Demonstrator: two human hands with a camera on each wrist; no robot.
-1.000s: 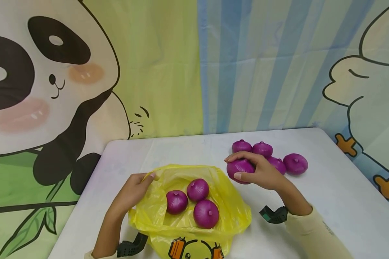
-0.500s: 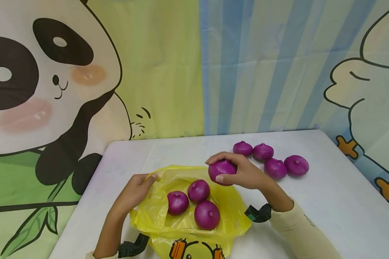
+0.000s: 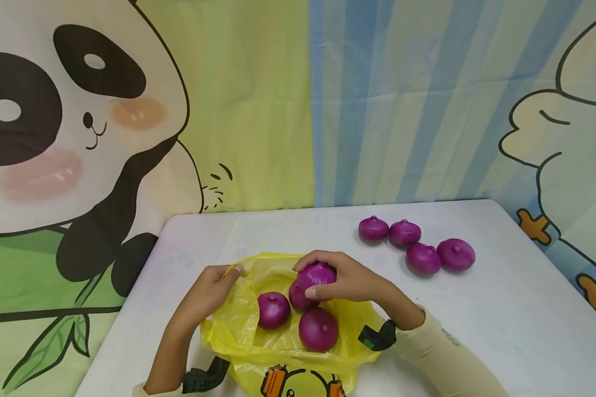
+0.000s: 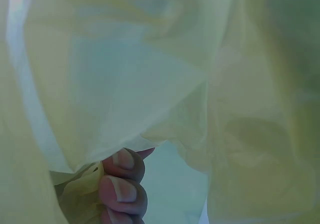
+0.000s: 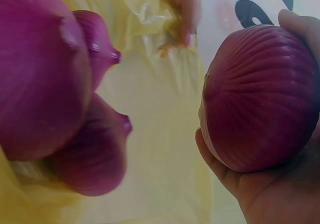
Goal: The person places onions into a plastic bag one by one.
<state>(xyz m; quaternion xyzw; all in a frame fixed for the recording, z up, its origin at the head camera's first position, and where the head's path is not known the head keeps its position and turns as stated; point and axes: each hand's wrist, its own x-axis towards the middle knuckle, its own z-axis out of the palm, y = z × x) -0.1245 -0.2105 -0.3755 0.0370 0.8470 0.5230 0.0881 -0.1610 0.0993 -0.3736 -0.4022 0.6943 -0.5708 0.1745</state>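
Observation:
A yellow plastic bag [image 3: 233, 331] lies with its mouth spread wide, and three purple onions [image 3: 318, 330] rest inside it. My left hand [image 3: 206, 295] pinches the bag's left rim; in the left wrist view its curled fingers [image 4: 122, 191] show against the thin plastic. Over the bag's right half, my right hand [image 3: 350, 278] grips another purple onion [image 3: 318, 274], thumb on the near side and fingers over the top. That onion [image 5: 262, 99] fills the palm in the right wrist view and partly hides one bagged onion in the head view.
Several more purple onions [image 3: 424, 258] sit grouped at the back right of the white table [image 3: 501, 309]. A cloth backdrop with a panda [image 3: 104, 138] hangs behind the table. Each wrist wears a black device [image 3: 377, 335].
My right hand has carried the gripped onion leftward from beside the onion group to over the bag's opening. The left hand has kept its hold on the rim.

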